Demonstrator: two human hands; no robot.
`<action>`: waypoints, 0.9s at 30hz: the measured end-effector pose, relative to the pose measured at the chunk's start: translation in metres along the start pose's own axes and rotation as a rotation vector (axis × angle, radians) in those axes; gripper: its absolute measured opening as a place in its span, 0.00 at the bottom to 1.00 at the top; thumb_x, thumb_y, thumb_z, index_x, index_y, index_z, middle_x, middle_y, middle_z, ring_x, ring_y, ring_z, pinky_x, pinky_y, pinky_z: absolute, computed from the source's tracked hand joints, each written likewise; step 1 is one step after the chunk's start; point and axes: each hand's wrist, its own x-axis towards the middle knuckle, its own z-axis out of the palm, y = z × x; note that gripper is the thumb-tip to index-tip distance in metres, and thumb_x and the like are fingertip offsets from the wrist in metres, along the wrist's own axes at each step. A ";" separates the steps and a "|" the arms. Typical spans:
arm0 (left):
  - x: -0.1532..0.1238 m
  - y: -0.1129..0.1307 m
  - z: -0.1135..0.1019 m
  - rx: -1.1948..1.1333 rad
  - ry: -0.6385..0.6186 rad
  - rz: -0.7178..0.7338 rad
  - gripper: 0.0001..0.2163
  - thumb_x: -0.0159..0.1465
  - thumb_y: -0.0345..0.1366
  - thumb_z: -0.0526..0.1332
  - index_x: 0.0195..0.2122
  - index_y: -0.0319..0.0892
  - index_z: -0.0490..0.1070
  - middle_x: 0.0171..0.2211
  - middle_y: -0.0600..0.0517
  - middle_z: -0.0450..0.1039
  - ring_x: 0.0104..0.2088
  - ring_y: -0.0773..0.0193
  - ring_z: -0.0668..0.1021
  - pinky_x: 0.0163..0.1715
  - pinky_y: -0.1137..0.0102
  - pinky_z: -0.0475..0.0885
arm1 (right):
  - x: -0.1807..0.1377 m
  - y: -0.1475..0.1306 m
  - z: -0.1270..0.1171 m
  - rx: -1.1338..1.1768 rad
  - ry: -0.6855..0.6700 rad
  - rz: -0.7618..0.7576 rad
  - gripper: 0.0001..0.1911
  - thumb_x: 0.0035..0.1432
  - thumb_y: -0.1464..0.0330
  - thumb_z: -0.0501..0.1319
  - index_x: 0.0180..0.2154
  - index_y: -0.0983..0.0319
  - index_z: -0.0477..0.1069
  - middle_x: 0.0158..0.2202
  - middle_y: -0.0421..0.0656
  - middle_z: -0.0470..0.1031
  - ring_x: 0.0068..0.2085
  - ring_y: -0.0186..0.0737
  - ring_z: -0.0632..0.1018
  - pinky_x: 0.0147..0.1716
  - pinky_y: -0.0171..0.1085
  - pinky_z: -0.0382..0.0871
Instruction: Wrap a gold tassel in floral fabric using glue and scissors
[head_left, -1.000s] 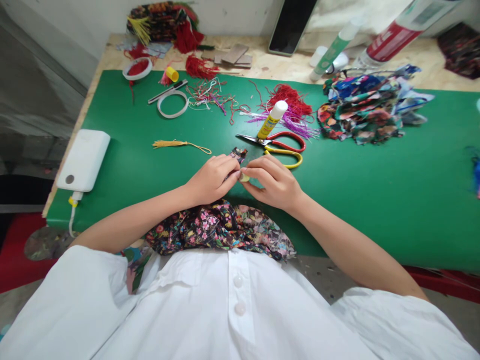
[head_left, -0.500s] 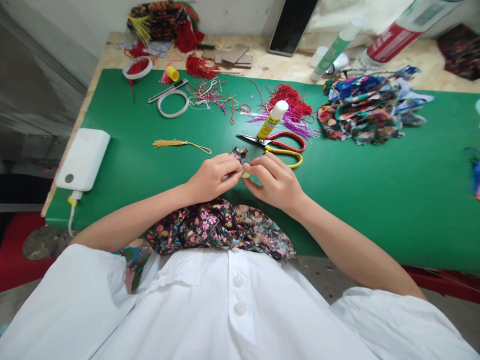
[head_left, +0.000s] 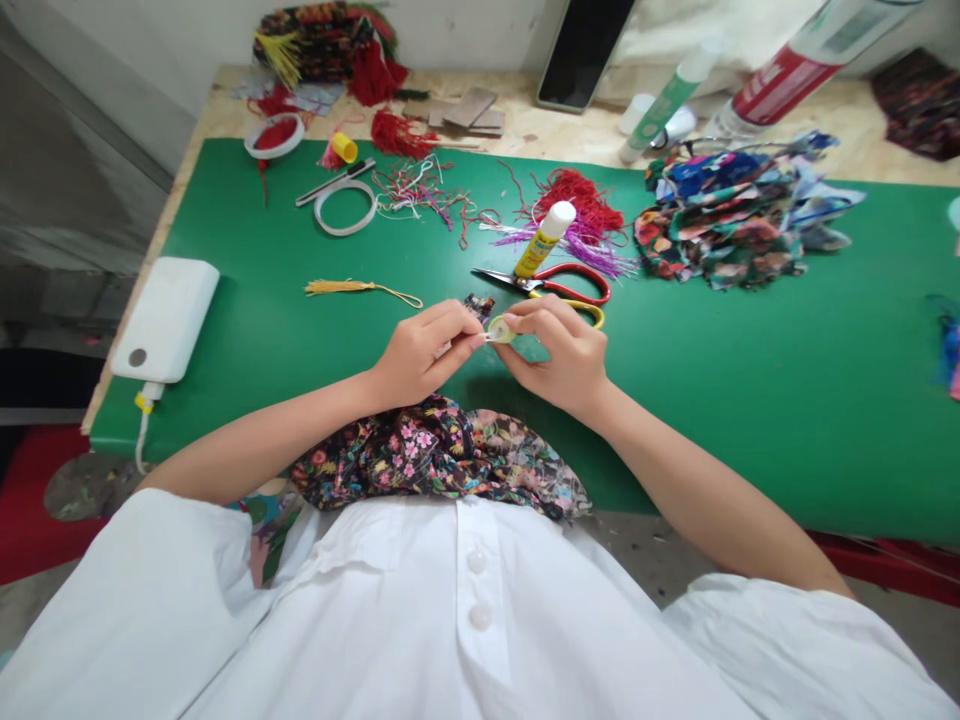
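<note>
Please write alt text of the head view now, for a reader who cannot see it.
A person's bare right hand holds a small, pale-yellow round object while the left hand pinches a small white piece at its edge, above a green mat. Beyond are red-and-yellow-handled metal scissors and a white-topped yellow tube.

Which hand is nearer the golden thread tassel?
Left. The left hand sits close to the looped end of the golden thread tassel; the right hand is farther off, to the right.
</note>
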 end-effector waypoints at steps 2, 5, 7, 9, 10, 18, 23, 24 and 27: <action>0.001 0.001 0.000 -0.034 0.016 -0.013 0.08 0.71 0.33 0.56 0.34 0.41 0.69 0.30 0.52 0.75 0.33 0.68 0.76 0.35 0.73 0.68 | 0.001 0.000 -0.001 -0.015 -0.013 -0.031 0.07 0.62 0.72 0.63 0.38 0.57 0.65 0.37 0.43 0.77 0.35 0.38 0.76 0.34 0.38 0.74; 0.002 0.001 -0.003 -0.113 0.037 -0.113 0.10 0.71 0.37 0.57 0.33 0.41 0.70 0.29 0.54 0.73 0.30 0.69 0.74 0.33 0.73 0.68 | 0.002 0.002 -0.001 -0.030 -0.030 -0.080 0.09 0.62 0.75 0.62 0.37 0.56 0.65 0.38 0.43 0.77 0.34 0.38 0.76 0.35 0.38 0.74; 0.003 0.000 -0.005 -0.182 0.054 -0.215 0.12 0.71 0.41 0.57 0.33 0.41 0.71 0.28 0.54 0.73 0.29 0.69 0.73 0.32 0.73 0.68 | 0.002 0.003 0.000 -0.015 -0.026 -0.073 0.09 0.61 0.75 0.63 0.37 0.57 0.65 0.38 0.43 0.78 0.34 0.38 0.78 0.34 0.38 0.75; 0.003 -0.001 -0.006 -0.253 0.067 -0.312 0.13 0.70 0.44 0.58 0.33 0.41 0.72 0.29 0.53 0.75 0.30 0.69 0.74 0.33 0.73 0.68 | 0.001 0.004 0.000 0.023 -0.005 -0.024 0.09 0.60 0.75 0.64 0.37 0.57 0.66 0.38 0.43 0.79 0.35 0.39 0.80 0.33 0.37 0.75; 0.004 -0.003 -0.006 -0.286 0.072 -0.356 0.14 0.70 0.45 0.58 0.34 0.41 0.73 0.29 0.53 0.75 0.30 0.69 0.75 0.33 0.73 0.69 | 0.000 0.004 0.001 0.041 0.009 0.007 0.10 0.59 0.75 0.65 0.37 0.57 0.66 0.38 0.43 0.80 0.36 0.39 0.81 0.33 0.37 0.76; 0.005 -0.009 0.000 -0.452 0.069 -0.550 0.18 0.65 0.53 0.63 0.38 0.40 0.77 0.33 0.51 0.81 0.35 0.65 0.81 0.37 0.72 0.73 | -0.002 0.005 -0.002 0.008 -0.098 0.188 0.13 0.57 0.73 0.64 0.43 0.57 0.67 0.42 0.46 0.82 0.41 0.47 0.82 0.39 0.43 0.78; 0.006 -0.010 0.000 -0.490 0.072 -0.565 0.19 0.63 0.53 0.64 0.39 0.40 0.77 0.34 0.51 0.81 0.35 0.65 0.81 0.37 0.71 0.74 | -0.004 0.015 -0.004 -0.220 -0.245 0.216 0.11 0.57 0.71 0.63 0.43 0.59 0.69 0.48 0.52 0.78 0.50 0.58 0.77 0.49 0.57 0.72; 0.006 -0.011 0.000 -0.494 0.074 -0.567 0.19 0.63 0.54 0.65 0.38 0.40 0.77 0.34 0.51 0.81 0.35 0.65 0.81 0.37 0.71 0.74 | -0.005 0.017 -0.003 -0.257 -0.271 0.229 0.11 0.57 0.71 0.62 0.44 0.59 0.70 0.49 0.54 0.77 0.51 0.60 0.76 0.50 0.58 0.71; 0.007 -0.011 0.000 -0.488 0.083 -0.573 0.19 0.61 0.54 0.66 0.37 0.40 0.76 0.33 0.52 0.79 0.34 0.66 0.80 0.36 0.71 0.74 | -0.008 0.018 -0.003 -0.306 -0.312 0.258 0.12 0.56 0.71 0.62 0.44 0.61 0.71 0.52 0.57 0.75 0.52 0.62 0.74 0.50 0.59 0.69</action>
